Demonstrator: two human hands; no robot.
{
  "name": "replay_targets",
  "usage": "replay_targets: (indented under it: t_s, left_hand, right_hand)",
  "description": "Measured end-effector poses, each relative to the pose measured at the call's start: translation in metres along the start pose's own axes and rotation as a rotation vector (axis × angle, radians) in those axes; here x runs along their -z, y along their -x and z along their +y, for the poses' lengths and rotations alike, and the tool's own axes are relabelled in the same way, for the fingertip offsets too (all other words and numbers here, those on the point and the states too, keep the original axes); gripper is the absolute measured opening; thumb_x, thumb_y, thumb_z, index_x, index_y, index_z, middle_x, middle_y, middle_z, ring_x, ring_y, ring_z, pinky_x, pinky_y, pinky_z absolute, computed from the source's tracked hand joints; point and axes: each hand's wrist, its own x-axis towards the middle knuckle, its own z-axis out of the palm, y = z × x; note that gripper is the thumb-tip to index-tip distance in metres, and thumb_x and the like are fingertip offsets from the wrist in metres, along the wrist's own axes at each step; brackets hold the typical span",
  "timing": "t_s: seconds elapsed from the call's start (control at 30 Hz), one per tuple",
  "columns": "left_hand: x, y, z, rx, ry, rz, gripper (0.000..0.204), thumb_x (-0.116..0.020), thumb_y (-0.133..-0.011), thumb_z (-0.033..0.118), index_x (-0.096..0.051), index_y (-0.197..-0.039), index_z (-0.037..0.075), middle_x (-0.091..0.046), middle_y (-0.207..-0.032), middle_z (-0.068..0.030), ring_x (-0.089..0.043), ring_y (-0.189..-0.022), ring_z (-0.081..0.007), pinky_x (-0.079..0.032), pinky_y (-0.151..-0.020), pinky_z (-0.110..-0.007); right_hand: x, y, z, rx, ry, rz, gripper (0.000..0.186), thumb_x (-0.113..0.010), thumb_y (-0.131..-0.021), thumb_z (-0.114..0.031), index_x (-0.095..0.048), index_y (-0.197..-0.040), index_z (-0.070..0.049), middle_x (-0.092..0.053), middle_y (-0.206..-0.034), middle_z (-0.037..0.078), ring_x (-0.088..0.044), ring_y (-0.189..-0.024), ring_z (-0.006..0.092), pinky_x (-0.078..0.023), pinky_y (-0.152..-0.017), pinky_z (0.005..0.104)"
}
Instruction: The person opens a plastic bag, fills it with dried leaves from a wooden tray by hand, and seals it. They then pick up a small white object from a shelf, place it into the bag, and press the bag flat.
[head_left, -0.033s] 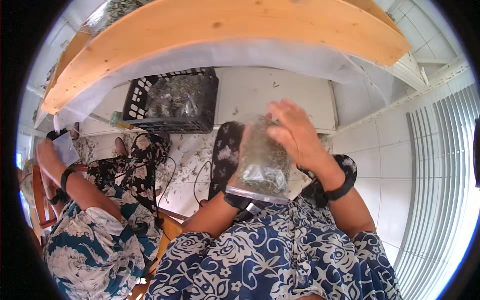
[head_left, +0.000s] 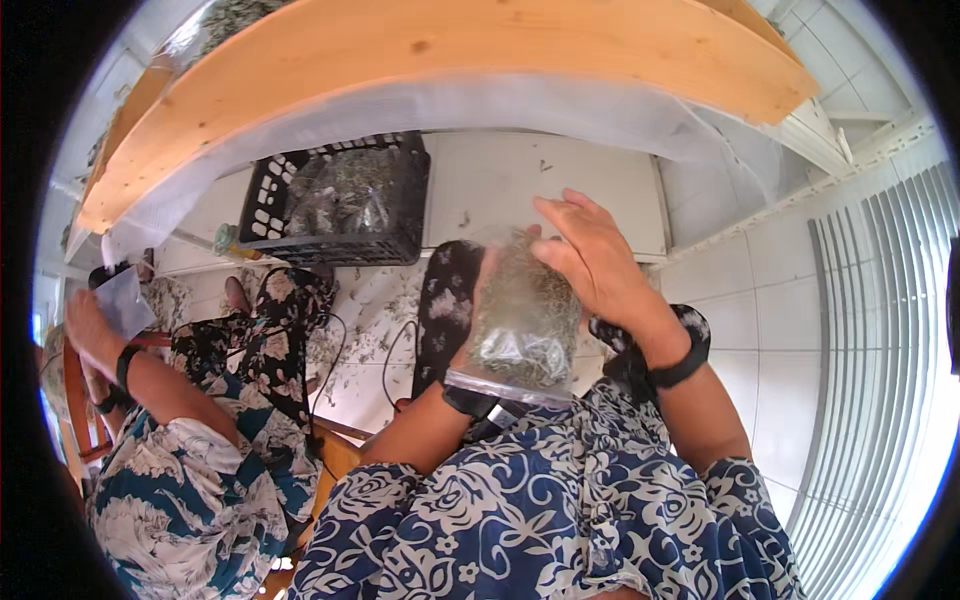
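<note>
A clear plastic bag point(head_left: 522, 325) of dried green-grey herbs rests over my lap, its zip edge toward my body. My left hand point(head_left: 484, 300) supports it from behind and along its left side; most of those fingers are hidden by the bag. At the bag's far right corner is my right hand point(head_left: 598, 262), fingers stretched out and thumb apart, with nothing gripped in it. Whether its fingertips touch the plastic I cannot tell.
Ahead, a black plastic crate point(head_left: 400, 240) holds several filled bags point(head_left: 345, 190). A wooden-edged table point(head_left: 440, 45) spans the far side above it. At left, another person's hand point(head_left: 92, 328) is by a small clear bag point(head_left: 125, 302). Herb bits litter the tiled floor point(head_left: 375, 345).
My right hand, blurred before, now shows sharply with its fingers spread a little more at the bag's far corner. The bag stays in my left hand.
</note>
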Motion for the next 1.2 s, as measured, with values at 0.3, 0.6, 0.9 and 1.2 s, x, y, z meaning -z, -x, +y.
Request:
replay_targets:
  t_s: [0.3,0.6,0.9,1.2]
  left_hand:
    - [0.021,-0.009,-0.006,0.203,0.143,-0.096,0.074,-0.034,-0.097,0.062,-0.045,-0.135,0.000,-0.058,-0.122,-0.0215,-0.064,-0.104,-0.0316,-0.056,-0.087,-0.042]
    - [0.027,0.008,-0.009,0.175,0.058,0.091,0.060,-0.042,-0.099,0.051,-0.049,-0.135,0.004,-0.059,-0.127,-0.0157,-0.062,-0.110,-0.0275,-0.052,-0.093,-0.045]
    - [0.019,-0.006,-0.011,0.011,0.031,0.130,0.057,-0.038,-0.100,0.051,-0.049,-0.135,0.007,-0.060,-0.126,-0.0135,-0.062,-0.110,-0.0269,-0.052,-0.093,-0.047]
    - [-0.004,-0.008,-0.012,-0.023,-0.025,0.029,0.065,-0.034,-0.099,0.054,-0.037,-0.145,0.008,-0.052,-0.136,-0.0158,-0.058,-0.116,-0.0278,-0.052,-0.094,-0.045]
  right_hand:
    - [0.002,0.005,0.019,-0.357,-0.617,-0.281,0.046,-0.066,-0.087,-0.025,-0.056,-0.125,-0.001,-0.064,-0.092,0.009,-0.060,-0.082,0.0132,-0.051,-0.076,0.0299]
    - [0.008,0.002,0.044,-0.302,-0.435,-0.003,0.041,-0.067,-0.083,-0.022,-0.061,-0.117,0.000,-0.067,-0.095,0.017,-0.065,-0.090,0.0292,-0.050,-0.080,0.0349]
    - [-0.009,0.041,-0.004,0.028,0.233,-0.010,0.061,-0.062,-0.084,-0.038,-0.049,-0.130,0.000,-0.047,-0.138,0.018,-0.037,-0.132,0.0371,-0.024,-0.107,0.0596]
    - [0.006,0.065,0.030,-0.444,-0.602,0.269,0.059,-0.061,-0.091,-0.034,-0.046,-0.137,0.002,-0.054,-0.131,0.017,-0.053,-0.116,0.0257,-0.043,-0.096,0.0357]
